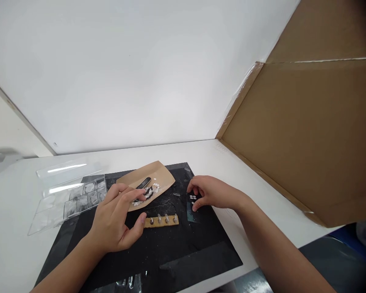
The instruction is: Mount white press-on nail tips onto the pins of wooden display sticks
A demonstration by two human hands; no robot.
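Resting on the black rectangular mat (158, 252), the left hand (117, 221) lies with its fingers loosely spread, fingertips reaching onto the tan paper sheet (146, 179) that carries a heap of small white and dark parts (146, 193); the thumb sits just beside the narrow tan wooden strip studded with short pegs (161, 220). The right hand (212, 192) curls over a small dark panel with white dots (193, 198), its fingers bent down and pressing on it (whether they pinch it or only steady it I cannot tell). That panel lies on the mat, just right of the strip. A clear plastic compartment tray (68, 191) lies at the mat's left edge on the white surface (201, 152), and a big brown cardboard sheet (317, 134) leans at the right. By my reading the step in hand is picking small parts for the panel; the next move calls for a fine pinch on one tiny piece without scattering the heap.
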